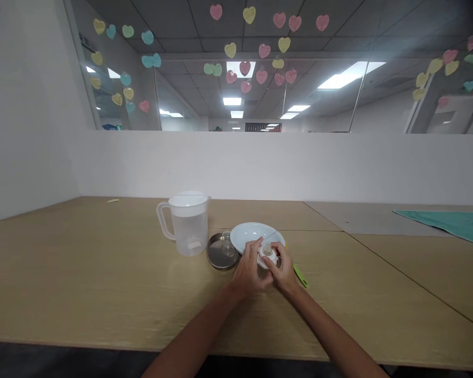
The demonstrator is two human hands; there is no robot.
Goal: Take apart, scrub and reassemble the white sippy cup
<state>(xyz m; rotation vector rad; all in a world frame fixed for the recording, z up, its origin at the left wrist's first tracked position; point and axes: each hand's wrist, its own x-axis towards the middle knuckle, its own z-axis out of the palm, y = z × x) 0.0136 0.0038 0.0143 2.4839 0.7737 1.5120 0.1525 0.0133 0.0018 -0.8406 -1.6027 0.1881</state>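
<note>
Between my two hands is a baby bottle (268, 258), its white collar and translucent teat facing up; the fingers hide most of its body. My left hand (249, 270) curls around its left side. On the other side, my right hand (285, 271) grips the collar with thumb and fingers. Just behind them sits a white oval bowl (249, 231), partly covered by the fingers. A round metal dish (216, 258) lies left of my left hand, with a clear dome-shaped cover (227, 240) in it. A green handle (300, 275) sticks out beside my right wrist.
A translucent plastic pitcher (189, 231) stands left of the metal dish, handle to the left. A teal cloth (449, 220) lies at the far right of the wooden table (102, 278). Near the back wall is a small pale piece (113, 200).
</note>
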